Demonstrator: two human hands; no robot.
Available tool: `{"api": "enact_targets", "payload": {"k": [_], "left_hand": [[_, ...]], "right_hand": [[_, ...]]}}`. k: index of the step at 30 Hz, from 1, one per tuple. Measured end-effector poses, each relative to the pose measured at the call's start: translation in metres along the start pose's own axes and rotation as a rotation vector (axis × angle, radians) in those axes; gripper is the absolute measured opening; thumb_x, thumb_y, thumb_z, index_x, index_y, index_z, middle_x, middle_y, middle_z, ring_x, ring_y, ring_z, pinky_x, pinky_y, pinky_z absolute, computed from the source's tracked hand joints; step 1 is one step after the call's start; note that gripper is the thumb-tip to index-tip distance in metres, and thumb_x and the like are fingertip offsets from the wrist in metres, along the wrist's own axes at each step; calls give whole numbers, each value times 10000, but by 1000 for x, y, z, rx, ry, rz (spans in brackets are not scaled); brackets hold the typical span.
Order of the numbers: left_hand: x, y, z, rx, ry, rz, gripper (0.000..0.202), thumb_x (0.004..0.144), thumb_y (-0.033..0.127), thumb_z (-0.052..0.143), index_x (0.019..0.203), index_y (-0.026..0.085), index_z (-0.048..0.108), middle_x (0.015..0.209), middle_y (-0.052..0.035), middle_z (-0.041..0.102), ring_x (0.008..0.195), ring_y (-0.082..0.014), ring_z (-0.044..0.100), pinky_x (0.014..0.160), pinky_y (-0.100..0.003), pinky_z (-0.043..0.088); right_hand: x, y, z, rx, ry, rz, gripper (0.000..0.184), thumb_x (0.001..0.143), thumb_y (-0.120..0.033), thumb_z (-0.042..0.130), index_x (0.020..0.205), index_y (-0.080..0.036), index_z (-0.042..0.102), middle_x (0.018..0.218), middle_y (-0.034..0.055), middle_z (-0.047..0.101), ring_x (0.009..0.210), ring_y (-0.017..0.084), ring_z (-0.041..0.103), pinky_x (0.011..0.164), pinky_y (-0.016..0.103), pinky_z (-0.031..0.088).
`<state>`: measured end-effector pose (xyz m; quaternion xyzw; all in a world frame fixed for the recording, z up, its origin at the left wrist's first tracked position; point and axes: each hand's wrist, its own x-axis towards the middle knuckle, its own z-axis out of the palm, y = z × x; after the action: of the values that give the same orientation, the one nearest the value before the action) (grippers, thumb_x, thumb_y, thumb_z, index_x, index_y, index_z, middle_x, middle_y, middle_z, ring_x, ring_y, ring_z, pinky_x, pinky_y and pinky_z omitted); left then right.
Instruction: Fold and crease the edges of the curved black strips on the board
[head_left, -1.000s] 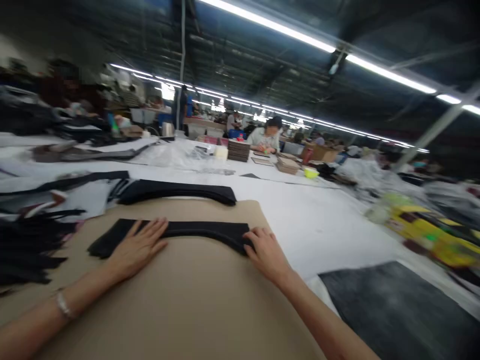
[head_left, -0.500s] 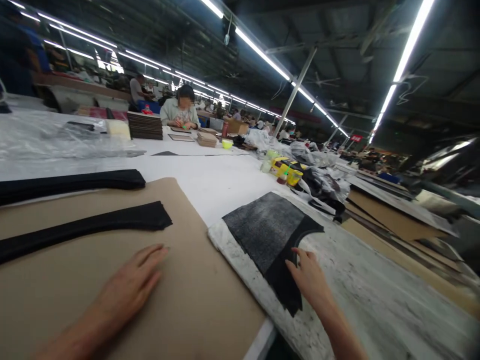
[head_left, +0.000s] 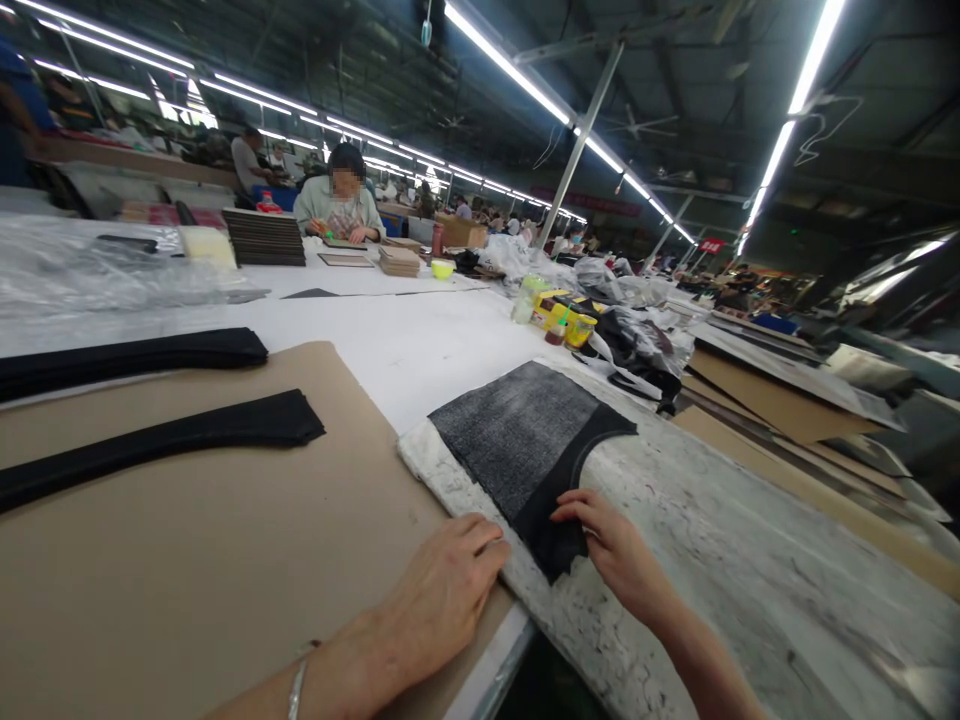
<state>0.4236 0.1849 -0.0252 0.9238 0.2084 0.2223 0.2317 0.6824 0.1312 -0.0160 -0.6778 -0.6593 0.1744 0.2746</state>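
On the pale, stained slab (head_left: 720, 520) lies a black sheet piece (head_left: 510, 420), greyish and textured over most of its face, with a smooth black band and a curved cut edge on the right. My right hand (head_left: 611, 545) is at that curved edge, fingers bent over the black band and closed on it; the thumb is hard to make out. Beside the slab's left edge, my left hand (head_left: 457, 570) rests palm down over the corner of the brown board (head_left: 225, 560), fingers loosely bent and holding nothing visible. A bracelet circles its wrist.
Two long black strip stacks (head_left: 172, 435) lie on and behind the brown board. A white table surface (head_left: 390, 350) stretches beyond. Yellow containers (head_left: 562, 320) and plastic-wrapped heaps (head_left: 637, 330) stand farther back. A co-worker (head_left: 341, 205) sits across, near stacked brown panels (head_left: 264, 238).
My left hand has moved right across the brown board to the slab's edge. My right hand's fingers have bent further over the black piece, whose lower corner has shifted up slightly.
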Motion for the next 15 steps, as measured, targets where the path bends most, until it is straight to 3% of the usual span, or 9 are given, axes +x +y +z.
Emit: {"api": "enact_targets", "payload": {"k": [5, 8, 12, 15], "left_hand": [[14, 15, 14, 70, -79, 63, 169, 942, 134, 422, 997, 187, 572, 1024, -41, 622, 949, -198, 527, 844, -337, 453], [24, 19, 26, 161, -87, 68, 181, 956, 211, 455, 1098, 188, 564, 1105, -63, 612, 984, -221, 523, 847, -376, 440], [38, 15, 40, 217, -46, -49, 273, 949, 314, 503, 1185, 187, 554, 1194, -96, 579, 1046, -264, 505, 875, -437, 441], [45, 12, 44, 203, -49, -101, 238, 942, 340, 518, 1127, 206, 583, 1160, -82, 587, 1045, -273, 505, 874, -456, 450]], "right_hand": [[6, 0, -15, 102, -78, -35, 207, 846, -333, 522, 854, -232, 703, 1090, 60, 621, 1025, 238, 576, 932, 352, 430], [20, 5, -18, 217, -47, 40, 302, 841, -497, 594, 777, -221, 698, 913, 35, 657, 927, 246, 598, 864, 326, 460], [48, 29, -26, 305, 97, 161, 436, 816, -587, 611, 632, -192, 610, 643, 8, 588, 679, 197, 584, 646, 286, 476], [74, 53, -56, 342, 309, 283, 467, 848, -563, 616, 589, -189, 510, 515, -32, 457, 477, 118, 456, 468, 246, 381]]}}
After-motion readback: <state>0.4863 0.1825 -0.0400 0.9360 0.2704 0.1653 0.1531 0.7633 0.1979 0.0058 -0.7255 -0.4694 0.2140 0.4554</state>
